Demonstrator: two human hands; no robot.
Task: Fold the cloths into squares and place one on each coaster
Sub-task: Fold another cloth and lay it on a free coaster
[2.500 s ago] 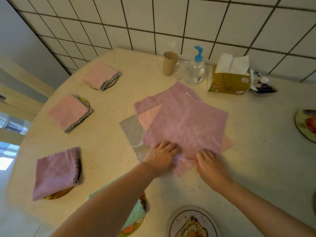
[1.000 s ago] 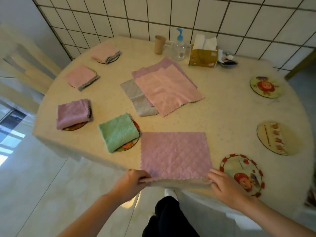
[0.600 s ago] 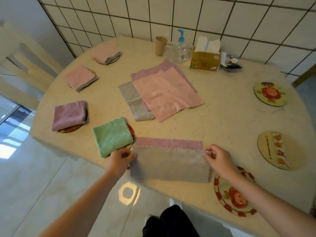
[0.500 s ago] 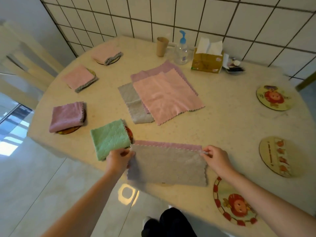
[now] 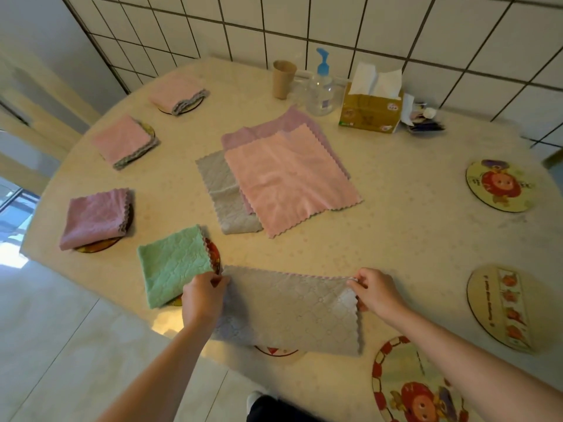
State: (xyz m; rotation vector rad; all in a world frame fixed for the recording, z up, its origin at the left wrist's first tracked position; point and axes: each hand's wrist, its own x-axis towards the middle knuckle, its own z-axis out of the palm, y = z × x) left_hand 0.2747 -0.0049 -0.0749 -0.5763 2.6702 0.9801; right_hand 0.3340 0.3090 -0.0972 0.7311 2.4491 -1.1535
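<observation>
Both hands, left hand and right hand, pinch the far corners of the half-folded cloth at the table's near edge, lining up edges for a square fold.

Round beige speckled table: picture coasters around rim, folded quilted cloths on some, flat cloth stack mid-table, paper cup, pump bottle, yellow tissue box by wall.

We have one head-worn wide-angle view, looking forward and down from close above the desk edge toward the tiled wall.
</observation>
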